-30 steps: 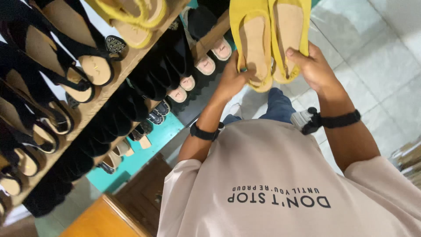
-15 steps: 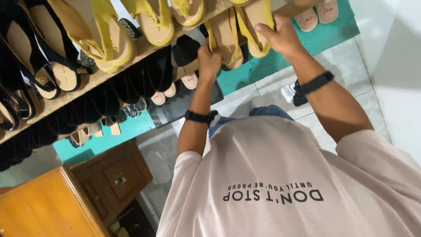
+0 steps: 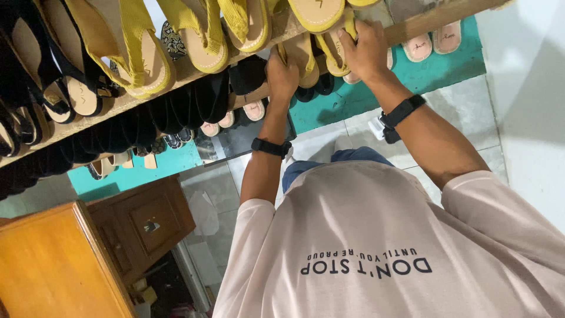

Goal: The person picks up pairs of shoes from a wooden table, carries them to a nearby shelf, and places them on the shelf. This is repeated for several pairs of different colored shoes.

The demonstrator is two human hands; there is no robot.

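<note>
My left hand (image 3: pixel 282 73) and my right hand (image 3: pixel 366 50) are raised to a wooden shelf (image 3: pixel 424 23). Each grips one of a pair of yellow sandals with tan insoles. The left one (image 3: pixel 306 65) is under my left fingers, the right one (image 3: pixel 334 50) under my right fingers. Both sandals lie against the shelf's edge, toes pointing down. A black band sits on each wrist. My pale shirt with dark lettering fills the lower frame.
More yellow sandals (image 3: pixel 200 35) line the upper shelf, with black sandals (image 3: pixel 35 70) at the left. Black and pink shoes (image 3: pixel 176 112) fill a lower row against a teal strip. A wooden cabinet (image 3: pixel 135 229) stands at the lower left on a grey tiled floor (image 3: pixel 465 123).
The pair of yellow sandals went from held in the air in front of me to pressed against the shelf edge. The view swung towards the shelves and the cabinet came into sight.
</note>
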